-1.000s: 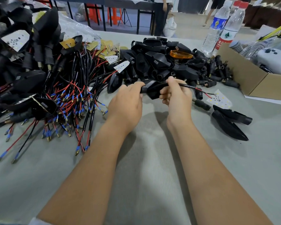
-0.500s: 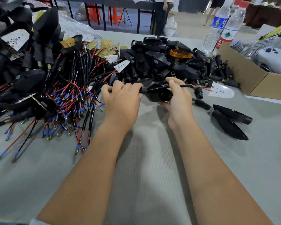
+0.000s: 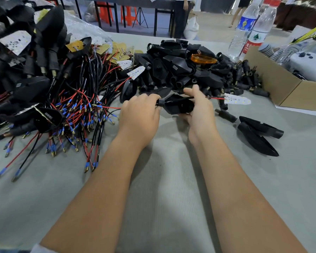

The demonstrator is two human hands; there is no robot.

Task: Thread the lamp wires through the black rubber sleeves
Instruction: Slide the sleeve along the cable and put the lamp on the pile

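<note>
Both hands clamp one black plastic lamp housing (image 3: 179, 106): left hand (image 3: 140, 114) pinches its round rubber sleeve (image 3: 161, 102), right hand (image 3: 199, 110) grips the body; bottle labels at 1 o'clock are unreadable.

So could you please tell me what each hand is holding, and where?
Left hand pinches the black rubber sleeve end; right hand cradles the black plastic lamp housing body.

A single head-worn wide-angle camera looks forward and down, close over the grey table (image 3: 162, 198).
</note>
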